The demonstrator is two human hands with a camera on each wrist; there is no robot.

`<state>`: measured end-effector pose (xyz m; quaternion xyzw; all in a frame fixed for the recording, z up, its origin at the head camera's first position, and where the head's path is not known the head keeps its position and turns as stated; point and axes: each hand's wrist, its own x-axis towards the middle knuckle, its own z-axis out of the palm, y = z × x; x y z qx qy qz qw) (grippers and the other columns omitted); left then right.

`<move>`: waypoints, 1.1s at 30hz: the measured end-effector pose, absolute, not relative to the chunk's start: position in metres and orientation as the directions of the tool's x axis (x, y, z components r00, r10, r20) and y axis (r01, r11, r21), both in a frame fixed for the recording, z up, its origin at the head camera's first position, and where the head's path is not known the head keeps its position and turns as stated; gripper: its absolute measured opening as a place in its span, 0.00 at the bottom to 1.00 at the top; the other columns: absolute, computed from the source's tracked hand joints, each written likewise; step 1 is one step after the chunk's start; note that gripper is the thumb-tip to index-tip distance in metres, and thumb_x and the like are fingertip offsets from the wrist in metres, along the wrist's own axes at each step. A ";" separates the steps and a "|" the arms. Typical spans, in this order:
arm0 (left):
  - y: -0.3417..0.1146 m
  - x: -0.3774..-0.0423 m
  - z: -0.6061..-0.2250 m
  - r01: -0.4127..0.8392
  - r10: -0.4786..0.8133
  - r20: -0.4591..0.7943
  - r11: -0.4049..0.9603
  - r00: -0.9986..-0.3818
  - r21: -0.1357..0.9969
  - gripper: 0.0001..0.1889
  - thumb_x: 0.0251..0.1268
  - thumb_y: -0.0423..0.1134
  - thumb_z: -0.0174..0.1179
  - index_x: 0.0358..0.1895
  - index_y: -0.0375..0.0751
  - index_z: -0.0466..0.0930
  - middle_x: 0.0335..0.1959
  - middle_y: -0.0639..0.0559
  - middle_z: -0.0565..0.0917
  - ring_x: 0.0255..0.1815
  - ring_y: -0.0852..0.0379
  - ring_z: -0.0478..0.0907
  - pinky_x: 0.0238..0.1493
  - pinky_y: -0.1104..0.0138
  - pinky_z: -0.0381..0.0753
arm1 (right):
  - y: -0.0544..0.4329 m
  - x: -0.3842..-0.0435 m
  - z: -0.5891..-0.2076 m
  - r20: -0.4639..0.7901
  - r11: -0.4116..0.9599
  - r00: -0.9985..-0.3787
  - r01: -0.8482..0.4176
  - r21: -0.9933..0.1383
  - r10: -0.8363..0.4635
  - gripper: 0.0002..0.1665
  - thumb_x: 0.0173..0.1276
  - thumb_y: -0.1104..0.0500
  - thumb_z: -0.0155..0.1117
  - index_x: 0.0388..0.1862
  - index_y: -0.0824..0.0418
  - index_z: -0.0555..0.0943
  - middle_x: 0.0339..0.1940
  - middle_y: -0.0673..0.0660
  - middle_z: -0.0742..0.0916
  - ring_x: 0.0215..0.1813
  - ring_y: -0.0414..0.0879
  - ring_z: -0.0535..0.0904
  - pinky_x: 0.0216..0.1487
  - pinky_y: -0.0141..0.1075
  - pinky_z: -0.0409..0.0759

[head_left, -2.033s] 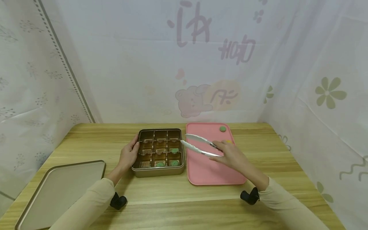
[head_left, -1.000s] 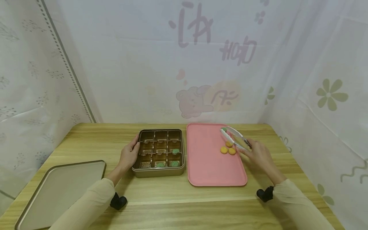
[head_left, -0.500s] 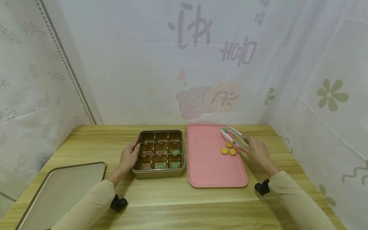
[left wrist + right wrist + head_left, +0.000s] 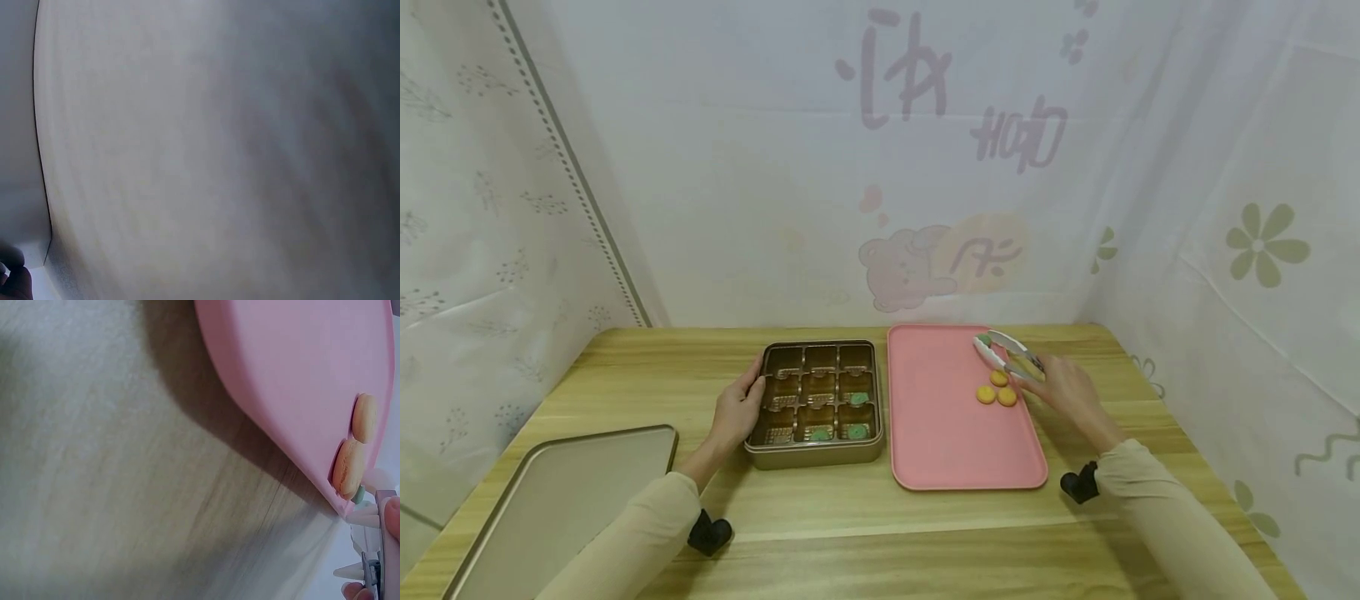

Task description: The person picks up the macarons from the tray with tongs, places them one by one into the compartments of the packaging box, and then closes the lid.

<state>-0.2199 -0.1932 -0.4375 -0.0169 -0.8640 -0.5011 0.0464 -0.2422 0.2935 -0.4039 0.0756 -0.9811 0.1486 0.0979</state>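
My left hand (image 4: 735,414) holds the left side of a bronze box (image 4: 815,454) with a gold divided insert. Three green macarons (image 4: 857,432) lie in its compartments, two in the front row and one in the middle row at the right. At the far right of the pink tray (image 4: 940,433), my right hand (image 4: 1071,392) grips white-tipped metal tongs (image 4: 1017,360). Their tips stand on either side of a green macaron (image 4: 985,340); whether both touch it I cannot tell. Three yellow macarons (image 4: 986,395) lie together on the tray just below the tongs.
A flat bronze lid (image 4: 580,492) lies at the table's left front, partly under the left forearm. The wooden table (image 4: 850,533) extends in front of box and tray. Printed white cloth (image 4: 760,183) hangs behind and at both sides.
My right hand has carried the tongs from beside the box to the tray's far right corner, around the green macaron there. Since then it has shifted only slightly. The left hand stays on the box.
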 end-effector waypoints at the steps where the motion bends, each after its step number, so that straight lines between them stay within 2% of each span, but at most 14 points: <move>1: -0.193 -0.220 -0.438 0.077 -0.018 0.099 0.498 -0.995 0.864 0.25 0.77 0.38 0.38 0.74 0.37 0.50 0.74 0.42 0.54 0.74 0.43 0.51 0.72 0.52 0.54 | 0.293 -0.243 -0.404 0.214 0.945 -0.969 -0.180 -0.273 -0.123 0.24 0.57 0.47 0.71 0.25 0.65 0.73 0.17 0.53 0.70 0.22 0.47 0.66 0.21 0.35 0.60; 17: -0.194 -0.218 -0.438 0.059 -0.027 0.084 0.501 -0.996 0.863 0.26 0.78 0.40 0.38 0.74 0.38 0.50 0.74 0.44 0.54 0.74 0.43 0.51 0.73 0.53 0.54 | 0.289 -0.245 -0.399 0.141 0.957 -0.984 -0.139 -0.254 -0.105 0.26 0.58 0.44 0.69 0.30 0.66 0.75 0.20 0.55 0.74 0.25 0.49 0.69 0.22 0.37 0.63; 24: -0.193 -0.219 -0.439 0.069 -0.020 0.091 0.498 -0.996 0.864 0.26 0.78 0.39 0.38 0.74 0.37 0.50 0.74 0.43 0.54 0.74 0.43 0.51 0.72 0.53 0.54 | 0.287 -0.243 -0.400 0.167 0.953 -0.979 -0.162 -0.256 -0.122 0.25 0.58 0.45 0.70 0.34 0.67 0.76 0.20 0.55 0.74 0.24 0.48 0.68 0.22 0.36 0.62; 33: -0.193 -0.220 -0.437 0.056 -0.032 0.083 0.500 -0.996 0.864 0.25 0.77 0.38 0.38 0.74 0.38 0.51 0.74 0.44 0.54 0.74 0.44 0.52 0.73 0.53 0.54 | 0.290 -0.240 -0.401 0.222 0.945 -0.965 -0.195 -0.261 -0.138 0.22 0.57 0.48 0.71 0.28 0.65 0.74 0.18 0.54 0.73 0.23 0.48 0.68 0.21 0.36 0.61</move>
